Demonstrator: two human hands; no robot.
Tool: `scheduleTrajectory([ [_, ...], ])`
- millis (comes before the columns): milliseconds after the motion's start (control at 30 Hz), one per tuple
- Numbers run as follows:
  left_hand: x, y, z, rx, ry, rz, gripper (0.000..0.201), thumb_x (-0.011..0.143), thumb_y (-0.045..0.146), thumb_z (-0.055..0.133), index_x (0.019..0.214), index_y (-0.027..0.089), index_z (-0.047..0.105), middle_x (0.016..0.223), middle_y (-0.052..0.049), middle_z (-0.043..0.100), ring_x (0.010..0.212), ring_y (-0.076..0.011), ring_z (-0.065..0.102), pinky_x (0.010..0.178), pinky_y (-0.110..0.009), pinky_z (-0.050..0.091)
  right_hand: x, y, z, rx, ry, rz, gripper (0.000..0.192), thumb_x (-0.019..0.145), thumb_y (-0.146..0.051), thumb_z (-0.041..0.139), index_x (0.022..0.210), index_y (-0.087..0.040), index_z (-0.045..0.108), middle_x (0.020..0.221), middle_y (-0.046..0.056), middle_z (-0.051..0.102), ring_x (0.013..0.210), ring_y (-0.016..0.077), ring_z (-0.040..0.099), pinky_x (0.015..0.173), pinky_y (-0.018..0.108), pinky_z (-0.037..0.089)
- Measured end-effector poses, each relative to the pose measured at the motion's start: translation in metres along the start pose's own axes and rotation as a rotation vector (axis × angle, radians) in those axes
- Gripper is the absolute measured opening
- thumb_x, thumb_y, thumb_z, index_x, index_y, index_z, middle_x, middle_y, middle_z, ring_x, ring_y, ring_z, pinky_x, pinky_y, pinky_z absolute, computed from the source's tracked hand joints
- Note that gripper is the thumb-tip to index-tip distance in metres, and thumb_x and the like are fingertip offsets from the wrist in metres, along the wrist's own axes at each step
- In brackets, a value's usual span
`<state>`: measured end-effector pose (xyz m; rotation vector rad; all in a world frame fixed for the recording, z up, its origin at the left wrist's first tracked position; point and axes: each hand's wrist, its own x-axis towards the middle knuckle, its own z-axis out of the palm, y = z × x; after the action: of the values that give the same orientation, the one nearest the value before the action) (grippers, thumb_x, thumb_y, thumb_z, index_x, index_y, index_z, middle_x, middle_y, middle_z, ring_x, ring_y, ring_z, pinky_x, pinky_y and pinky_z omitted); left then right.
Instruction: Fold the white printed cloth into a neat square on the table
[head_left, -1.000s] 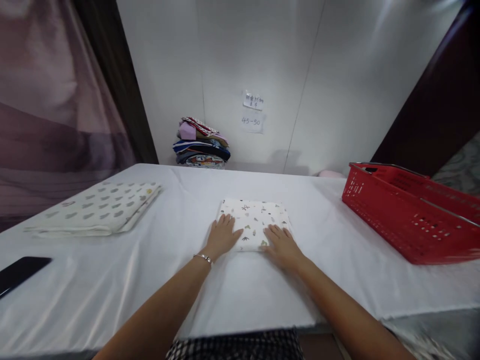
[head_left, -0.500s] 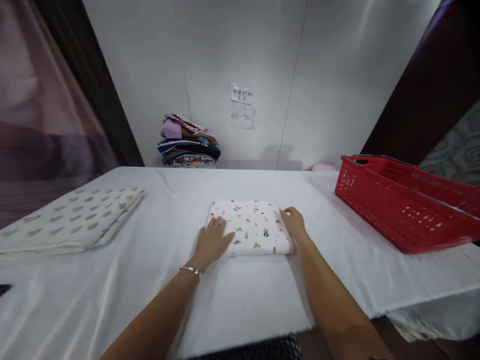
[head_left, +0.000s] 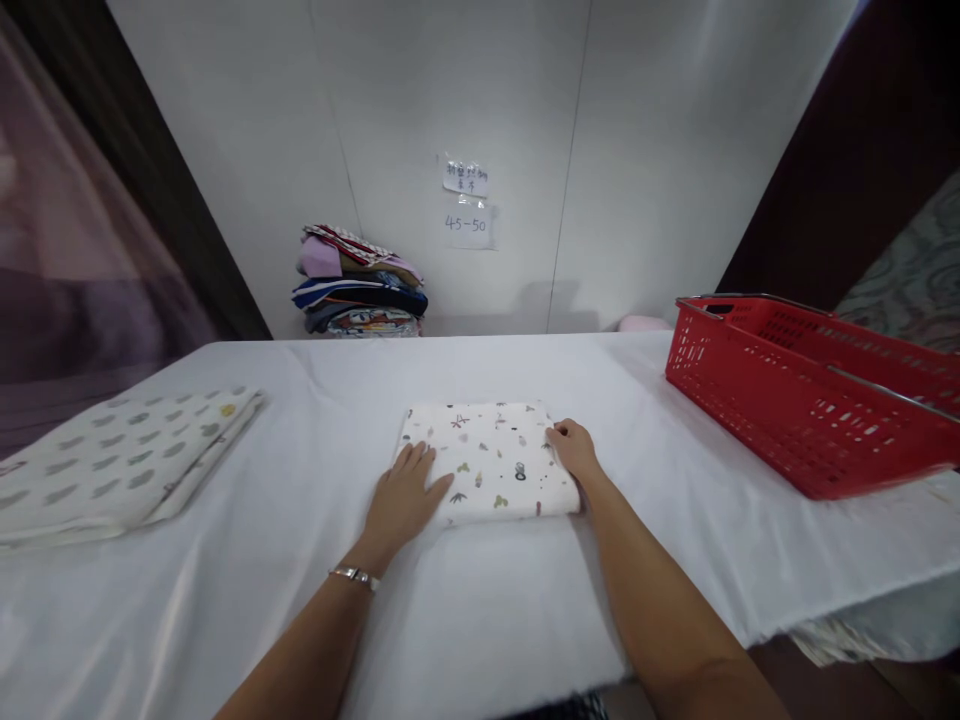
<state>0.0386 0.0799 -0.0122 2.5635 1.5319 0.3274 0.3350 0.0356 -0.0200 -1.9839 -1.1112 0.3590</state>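
A folded white cloth (head_left: 487,465) with small printed plants and figures lies flat in front of me on the white-covered table (head_left: 495,610). My left hand (head_left: 405,495) rests on its left side, palm down with fingers stretched out and the thumb apart. At the cloth's right edge, my right hand (head_left: 574,447) has its fingers closed in a pinch on the fabric. The fingertips of that hand are partly hidden.
Another folded white cloth with a grey cloud-like print (head_left: 127,455) lies on the table's left. A red perforated basket (head_left: 780,400) with metal handles stands at the right. Against the back wall is a stack of folded fabrics (head_left: 360,290), left of paper signs (head_left: 469,222).
The camera view has shifted slightly, so most things sit further left. My right hand has moved slightly inward over the cloth's right edge; my left hand stays flat on the cloth.
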Motion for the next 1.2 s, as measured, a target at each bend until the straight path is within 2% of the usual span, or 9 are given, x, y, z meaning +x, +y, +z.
scheduleTrajectory([
  [133,0.000,0.000,-0.003,-0.016,-0.009,-0.019,0.059,0.087,0.053,0.032,0.133,0.017,0.040,0.146,-0.007,0.029,0.137,-0.0231,0.017,0.107,-0.040,0.026,0.000,0.001,0.000,0.020,-0.006,0.001,0.018,0.073,-0.036,0.049,0.071,-0.020,0.058,0.072,0.001,0.063,0.072,0.0170,0.057,0.067,0.027,0.041],
  [300,0.016,-0.002,-0.022,-0.061,-0.155,-0.057,0.060,0.084,0.056,0.034,0.131,0.019,0.044,0.144,-0.007,0.033,0.135,-0.0247,0.023,0.105,-0.040,0.028,0.005,0.009,0.004,0.092,-0.032,0.050,0.040,0.072,-0.038,0.054,0.108,-0.020,0.056,0.089,0.003,0.066,0.079,0.0185,0.061,0.073,0.030,0.045],
  [433,0.050,0.002,-0.036,0.012,-0.045,-0.027,0.063,0.084,0.059,0.030,0.132,0.020,0.042,0.145,-0.010,0.031,0.136,-0.0275,0.020,0.107,-0.049,0.019,0.008,0.012,0.007,0.051,-0.021,0.027,0.042,0.074,-0.042,0.053,0.109,-0.019,0.059,0.089,0.006,0.067,0.083,0.0208,0.062,0.076,0.033,0.046],
  [500,0.068,0.002,-0.031,0.046,0.003,0.021,0.062,0.086,0.058,0.029,0.135,0.019,0.038,0.148,-0.009,0.025,0.137,-0.0263,0.015,0.108,-0.050,0.014,0.008,0.012,0.006,0.043,-0.027,0.028,0.044,0.074,-0.044,0.053,0.109,-0.017,0.060,0.090,0.007,0.068,0.083,0.0214,0.062,0.077,0.033,0.046],
  [567,0.081,-0.001,-0.020,0.067,-0.003,0.019,0.062,0.087,0.055,0.028,0.137,0.018,0.035,0.149,-0.010,0.022,0.138,-0.0266,0.013,0.108,-0.051,0.013,0.008,0.012,0.005,0.047,-0.049,0.039,0.047,0.075,-0.045,0.053,0.110,-0.016,0.059,0.090,0.007,0.068,0.083,0.0217,0.063,0.076,0.033,0.047],
  [733,0.090,-0.012,0.007,0.019,-0.032,-0.024,0.067,0.087,0.058,0.022,0.140,0.017,0.028,0.150,-0.010,0.018,0.138,-0.0275,0.011,0.107,-0.051,0.017,0.017,0.011,0.003,0.033,-0.082,0.067,0.052,0.075,-0.048,0.052,0.112,-0.013,0.059,0.092,0.010,0.068,0.084,0.0225,0.063,0.076,0.034,0.047],
  [1033,0.088,-0.013,0.010,-0.007,0.001,-0.014,0.065,0.087,0.057,0.024,0.139,0.018,0.029,0.150,-0.010,0.018,0.138,-0.0279,0.011,0.106,-0.052,0.018,0.067,-0.013,0.019,-0.013,-0.095,0.139,0.059,0.067,-0.046,0.062,0.116,-0.013,0.056,0.116,0.017,0.060,0.101,0.0277,0.058,0.084,0.038,0.044],
  [1133,0.085,-0.012,0.010,0.013,0.070,-0.006,0.065,0.087,0.057,0.024,0.140,0.018,0.029,0.150,-0.009,0.015,0.138,-0.0268,0.009,0.108,-0.051,0.014,0.076,-0.018,0.023,-0.015,-0.100,0.135,0.062,0.064,-0.043,0.064,0.116,-0.010,0.055,0.114,0.018,0.059,0.098,0.0281,0.058,0.080,0.037,0.046],
  [1200,0.084,-0.011,0.011,0.048,0.144,0.041,0.063,0.088,0.054,0.024,0.140,0.019,0.029,0.151,-0.008,0.015,0.139,-0.0260,0.008,0.110,-0.050,0.009,0.078,-0.018,0.025,-0.011,-0.098,0.117,0.060,0.066,-0.041,0.061,0.118,-0.011,0.053,0.107,0.015,0.062,0.091,0.0247,0.061,0.076,0.033,0.047],
])
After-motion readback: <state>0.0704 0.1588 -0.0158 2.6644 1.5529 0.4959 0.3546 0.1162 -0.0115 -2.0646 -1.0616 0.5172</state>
